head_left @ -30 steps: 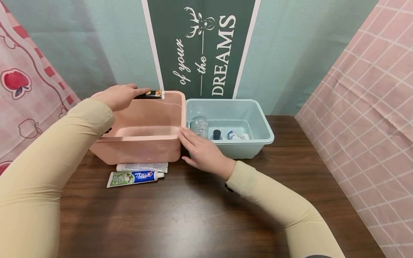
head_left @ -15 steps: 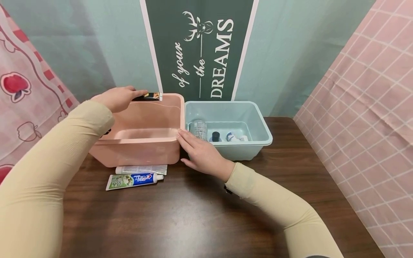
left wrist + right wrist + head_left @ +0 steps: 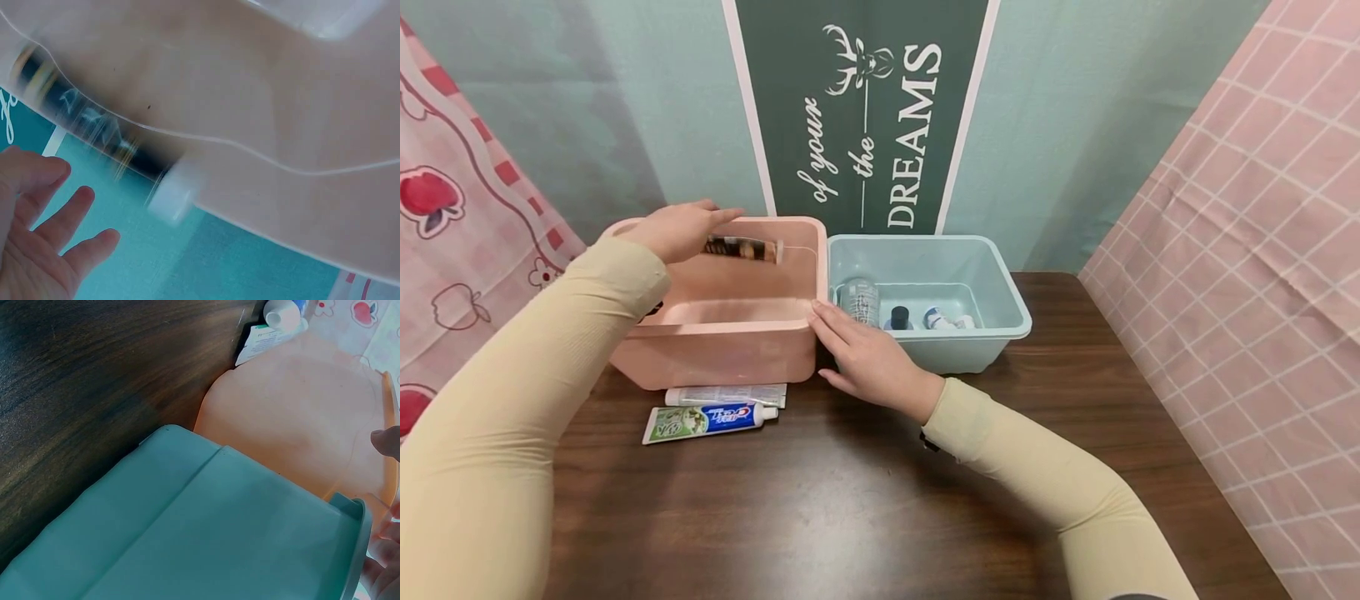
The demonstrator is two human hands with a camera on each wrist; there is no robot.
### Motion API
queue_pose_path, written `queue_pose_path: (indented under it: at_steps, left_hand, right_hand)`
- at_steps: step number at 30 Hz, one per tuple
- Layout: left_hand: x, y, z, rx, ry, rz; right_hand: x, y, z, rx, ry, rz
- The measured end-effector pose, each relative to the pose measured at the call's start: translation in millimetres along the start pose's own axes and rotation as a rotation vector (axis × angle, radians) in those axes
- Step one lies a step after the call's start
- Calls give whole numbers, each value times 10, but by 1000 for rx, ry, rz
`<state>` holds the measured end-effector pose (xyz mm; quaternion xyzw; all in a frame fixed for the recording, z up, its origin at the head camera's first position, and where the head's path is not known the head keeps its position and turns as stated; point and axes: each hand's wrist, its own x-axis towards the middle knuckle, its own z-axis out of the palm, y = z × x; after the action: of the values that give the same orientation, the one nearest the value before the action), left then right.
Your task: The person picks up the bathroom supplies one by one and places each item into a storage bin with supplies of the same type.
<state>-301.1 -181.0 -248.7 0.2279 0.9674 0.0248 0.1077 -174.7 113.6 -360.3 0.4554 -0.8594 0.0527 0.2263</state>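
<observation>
One tube [image 3: 743, 249] apart from both hands [image 3: 679, 231] [image 3: 874, 357]

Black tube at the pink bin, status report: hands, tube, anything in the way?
Left hand open, apart from black tube. Right hand at near right corner of pink bin. Tube blurred, near bin's back wall. Left sleeve hides part of bin's left side.

Head view was bright; soft glare sat on the tabletop [image 3: 850, 517] toward six o'clock. Left wrist: tube [image 3: 100, 123] motion-blurred near nine o'clock. Right wrist ran dimmer.
</observation>
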Motion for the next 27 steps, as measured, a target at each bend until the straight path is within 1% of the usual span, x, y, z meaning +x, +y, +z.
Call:
queue_pose_path:
  at_steps: [4,5,7,9,14,22,27]
  left_hand:
    - [-17,5,-55,14,-3,-18]
    - [-21,10,-67,34,0,-12]
    - [-37,16,-84,28,-15,-25]
    - [-48,22,-92,52,-1,-15]
    - [-92,42,-102,79,19,-5]
    - [-162,86,-138,84,23,-13]
    - [-220,96,-139,87,27,-4]
  right_hand:
    - [-2,-1,-2,-5,-2,1]
    - [-3,-1,-3,-4,-1,0]
    - [-5,0,-3,-4,0,-2]
    - [-7,1,-3,-6,-1,-3]
    - [-5,2,-3,-1,-6,-4]
    - [-16,-2,-13,-15,-13,0]
    - [-21,-2,-10,-9,-17,2]
